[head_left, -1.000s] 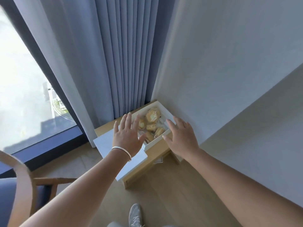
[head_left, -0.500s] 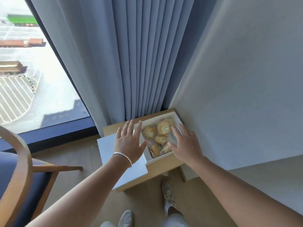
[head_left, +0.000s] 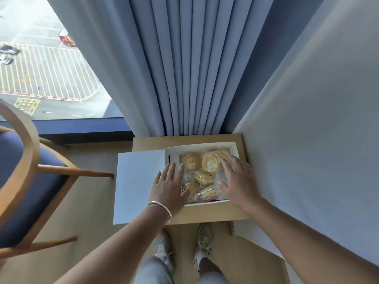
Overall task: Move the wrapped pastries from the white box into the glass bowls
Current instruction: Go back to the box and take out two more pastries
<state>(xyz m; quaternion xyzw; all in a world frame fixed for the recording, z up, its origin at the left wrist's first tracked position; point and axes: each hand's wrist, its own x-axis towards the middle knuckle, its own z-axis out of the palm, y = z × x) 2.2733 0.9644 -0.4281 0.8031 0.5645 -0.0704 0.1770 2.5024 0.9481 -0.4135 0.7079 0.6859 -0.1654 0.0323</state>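
An open white box (head_left: 199, 146) sits on a small wooden table (head_left: 205, 214) in the corner, its lid (head_left: 139, 181) folded out flat to the left. Several round yellow pastries in clear wrappers (head_left: 210, 163) fill it. My left hand (head_left: 169, 187), with a silver bangle on the wrist, hovers over the box's left side with straight fingers. Over the right side my right hand (head_left: 238, 181) spreads its fingers above the wrappers. Neither hand holds anything. No glass bowls are in view.
Blue curtains (head_left: 194, 68) hang behind the table and a white wall (head_left: 307, 119) runs along its right. A wooden chair with a blue seat (head_left: 24, 171) stands at the left. My feet (head_left: 184, 247) stand just in front of the table.
I have stepped closer and now look down more steeply. Both hands have come in over the box, the right one now above the pastries.
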